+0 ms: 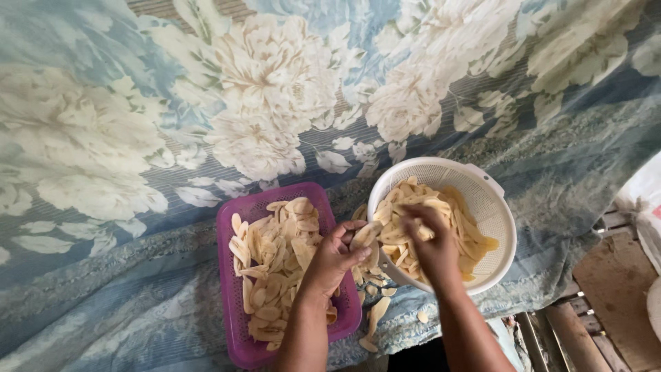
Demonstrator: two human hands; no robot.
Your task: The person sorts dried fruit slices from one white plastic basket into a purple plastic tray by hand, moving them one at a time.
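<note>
My left hand (335, 256) grips the near rim of the white round colander (490, 198) and holds a pale slice against it. My right hand (428, 242) reaches into the colander, its fingers closed on a few pale yellow slices (460, 222) from the pile inside. To the left lies a purple rectangular basket (231, 324) with several of the same slices (275, 265) spread flat in it. A few loose slices (375, 313) lie on the cloth between the two containers.
A blue cloth with large white flowers (275, 89) covers the whole surface. Wooden slats (606, 303) show at the lower right, beyond the cloth's edge. A white object (654, 300) sits at the far right edge.
</note>
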